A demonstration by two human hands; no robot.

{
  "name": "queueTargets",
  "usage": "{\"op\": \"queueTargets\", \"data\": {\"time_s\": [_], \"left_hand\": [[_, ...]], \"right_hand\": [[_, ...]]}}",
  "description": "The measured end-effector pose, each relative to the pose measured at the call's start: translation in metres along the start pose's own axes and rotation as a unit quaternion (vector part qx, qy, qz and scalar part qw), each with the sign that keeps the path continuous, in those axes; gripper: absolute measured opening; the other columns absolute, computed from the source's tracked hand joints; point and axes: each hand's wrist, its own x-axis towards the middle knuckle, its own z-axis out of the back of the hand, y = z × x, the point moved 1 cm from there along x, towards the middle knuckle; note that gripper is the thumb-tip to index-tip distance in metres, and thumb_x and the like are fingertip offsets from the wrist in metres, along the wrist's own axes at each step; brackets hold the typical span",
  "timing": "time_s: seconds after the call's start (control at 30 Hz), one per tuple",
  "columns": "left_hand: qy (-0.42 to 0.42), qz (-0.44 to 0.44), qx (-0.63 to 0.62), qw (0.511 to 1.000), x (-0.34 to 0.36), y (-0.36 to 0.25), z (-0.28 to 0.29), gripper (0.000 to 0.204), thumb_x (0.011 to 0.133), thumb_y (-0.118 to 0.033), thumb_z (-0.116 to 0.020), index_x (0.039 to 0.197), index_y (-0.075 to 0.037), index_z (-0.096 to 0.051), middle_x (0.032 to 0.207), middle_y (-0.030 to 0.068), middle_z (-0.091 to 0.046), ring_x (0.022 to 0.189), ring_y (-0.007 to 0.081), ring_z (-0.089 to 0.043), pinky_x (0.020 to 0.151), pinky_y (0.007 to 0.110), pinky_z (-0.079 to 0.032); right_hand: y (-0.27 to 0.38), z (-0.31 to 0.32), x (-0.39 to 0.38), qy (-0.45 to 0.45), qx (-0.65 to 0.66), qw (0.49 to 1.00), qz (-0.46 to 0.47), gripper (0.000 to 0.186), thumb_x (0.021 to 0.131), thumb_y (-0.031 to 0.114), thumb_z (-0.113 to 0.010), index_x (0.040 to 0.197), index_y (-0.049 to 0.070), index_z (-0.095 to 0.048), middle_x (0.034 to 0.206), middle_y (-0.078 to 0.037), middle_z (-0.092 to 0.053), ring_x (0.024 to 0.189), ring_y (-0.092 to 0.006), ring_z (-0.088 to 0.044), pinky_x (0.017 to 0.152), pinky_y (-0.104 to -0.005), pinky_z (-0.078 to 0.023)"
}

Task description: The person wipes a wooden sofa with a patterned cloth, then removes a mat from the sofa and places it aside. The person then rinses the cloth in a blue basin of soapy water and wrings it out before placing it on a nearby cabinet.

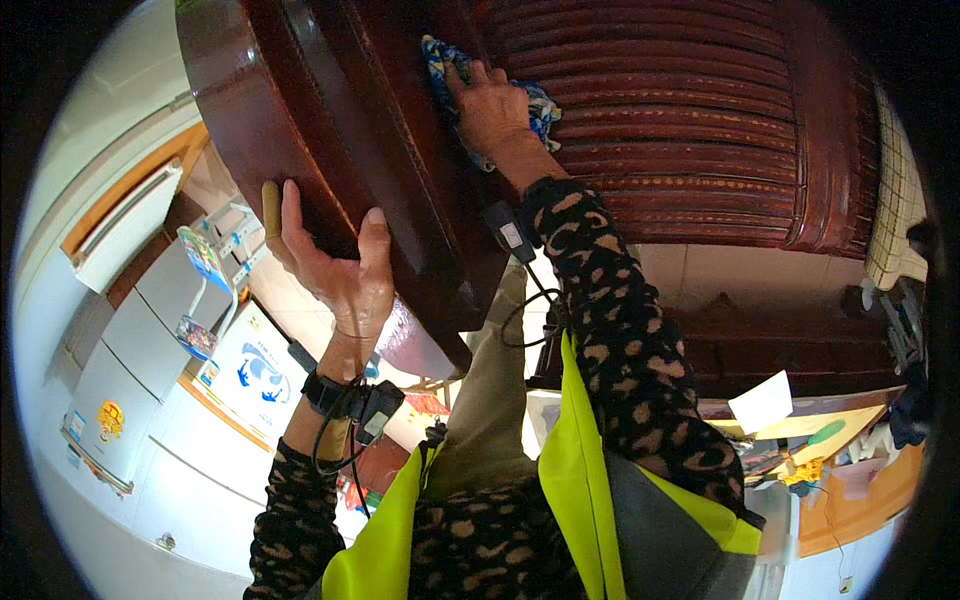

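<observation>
Think of a clock face, with 12 at the top of your view. Your right hand (495, 115) is up at 12 o'clock. It grasps the blue patterned cloth (543, 110), with bent fingers pushing down on top. That seems meant to keep the cloth snug on the wood, so it does not slip or bunch up. Bits of cloth stick out on both sides of your hand. The cloth lies where the smooth dark board (390, 130) meets the bumpy slats (680, 130), which run off toward 2 o'clock. Bent fingers probably help there, because the wood is not all flat.

Your left hand (345, 280) is between 9 and 10 o'clock. It is open, with the thumb and fingers spread apart along the board's near edge. It holds no cloth. It looks like it is there to keep you or the board steady, but how hard it pushes, I cannot tell. One finger wears a tan cover (271, 210), maybe to keep it safe.

A black strap (330, 397) goes around your left wrist, at 8 o'clock, and holds a small box. By your right wrist is another black box (508, 230). Its thin wire (510, 322) loops below it, clear of the cloth.
</observation>
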Motion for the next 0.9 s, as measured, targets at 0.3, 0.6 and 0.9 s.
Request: {"op": "queueTargets", "data": {"time_s": [0.3,0.6,0.9], "left_hand": [[-0.018,-0.015,0.031,0.999,0.000,0.006,0.002,0.074,0.078,-0.023,-0.076,0.138,-0.001,-0.039,0.141,0.0233,-0.032,0.132,0.0379,-0.032,0.111,0.048,-0.025],[-0.028,-0.027,0.047,0.998,-0.002,0.006,-0.001,0.073,0.078,-0.025,-0.074,0.137,-0.002,-0.039,0.140,0.0243,-0.035,0.131,0.0401,-0.033,0.109,0.051,-0.025],[-0.036,-0.035,0.036,0.998,-0.001,0.006,0.001,0.070,0.077,-0.022,-0.075,0.135,0.000,-0.043,0.141,0.0243,-0.037,0.131,0.0403,-0.034,0.110,0.049,-0.025]], "right_hand": [[0.007,-0.013,-0.104,0.042,-0.038,0.996,0.064,0.060,0.076,0.005,-0.069,0.133,0.005,-0.049,0.116,-0.015,-0.048,0.091,-0.0295,-0.060,0.057,-0.0364,-0.057],[-0.022,-0.032,-0.253,0.222,0.237,0.946,-0.013,0.057,0.080,0.004,-0.064,0.135,0.009,-0.051,0.117,-0.013,-0.056,0.099,-0.0265,-0.061,0.076,-0.0402,-0.056],[-0.029,-0.004,-0.127,0.180,0.651,0.707,-0.209,0.034,0.088,0.015,-0.063,0.120,0.003,-0.061,0.106,-0.008,-0.067,0.097,-0.0189,-0.063,0.087,-0.0342,-0.050]]}}
